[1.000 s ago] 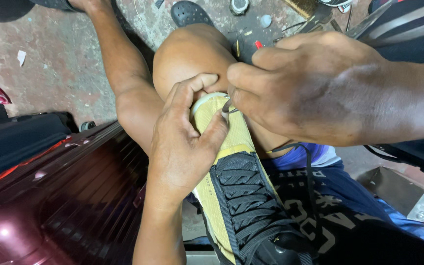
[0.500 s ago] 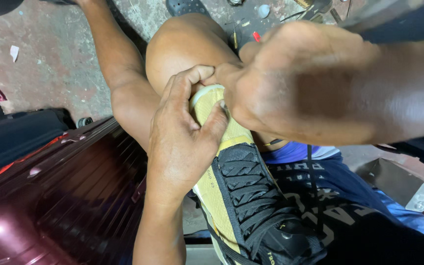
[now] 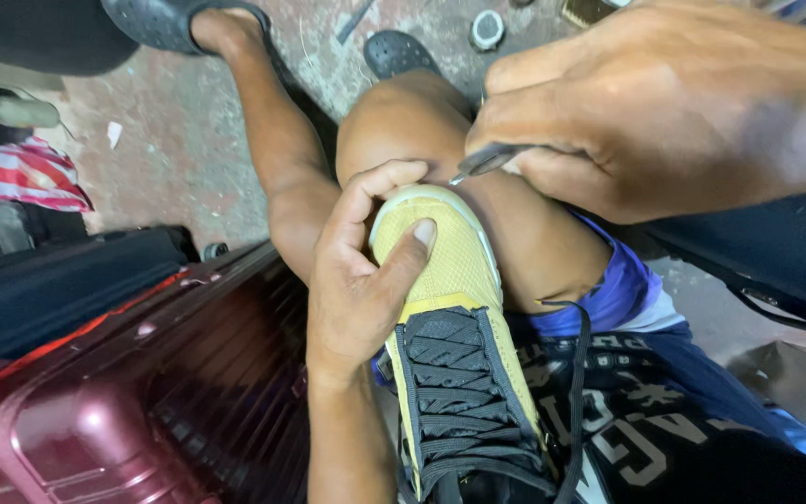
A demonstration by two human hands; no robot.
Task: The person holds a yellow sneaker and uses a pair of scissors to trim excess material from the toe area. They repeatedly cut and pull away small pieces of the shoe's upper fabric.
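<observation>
A yellow sneaker with black laces lies on my lap, its toe resting against my bare knee. My left hand grips the toe of the sneaker, thumb on the yellow mesh and fingers curled over the white rim. My right hand hovers just above and to the right of the toe, pinching a thin grey metal tool whose tip points toward the toe's edge. The tool's far end is hidden inside the fist.
A dark red hard-shell suitcase lies at the lower left beside a black bag. Dark sandals and small metal parts sit on the concrete floor ahead. A striped cloth lies at the left edge.
My right hand has lifted up and to the right, away from the sneaker's toe, exposing the metal tool. My left hand keeps its hold on the toe.
</observation>
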